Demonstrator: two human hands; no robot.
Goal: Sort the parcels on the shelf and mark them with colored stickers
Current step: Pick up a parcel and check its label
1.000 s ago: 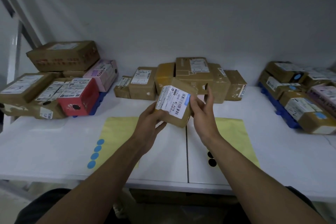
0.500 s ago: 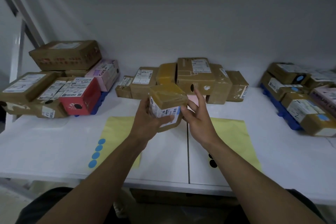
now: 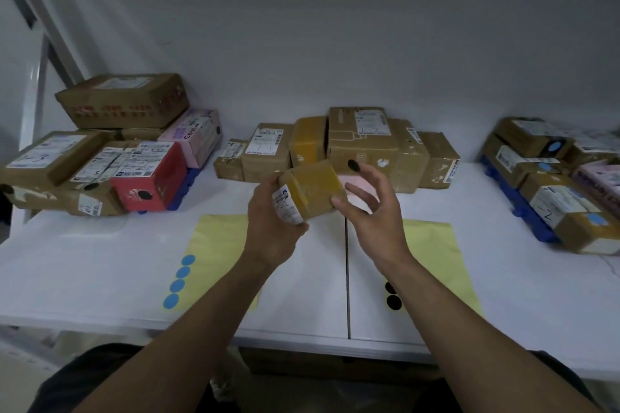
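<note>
Three groups of parcels sit along the shelf's (image 3: 84,271) back edge. The left pile (image 3: 100,161) bears black dots, and four blue stickers (image 3: 179,278) lie near the front edge. Above the middle, the left hand (image 3: 268,231) grips a parcel (image 3: 315,188) with no sticker showing. The middle group (image 3: 362,141) behind looks mostly unmarked. The right hand (image 3: 379,221), fingers spread, touches the parcel. Two black stickers (image 3: 392,297) lie below it. The right pile (image 3: 543,184) shows blue dots. The task seems roughly half done.

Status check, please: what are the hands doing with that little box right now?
Left hand grips small box. Right hand loose, fingers spread, thumb at box edge. Blue stickers and black stickers untouched below. Nothing blocking.
</note>
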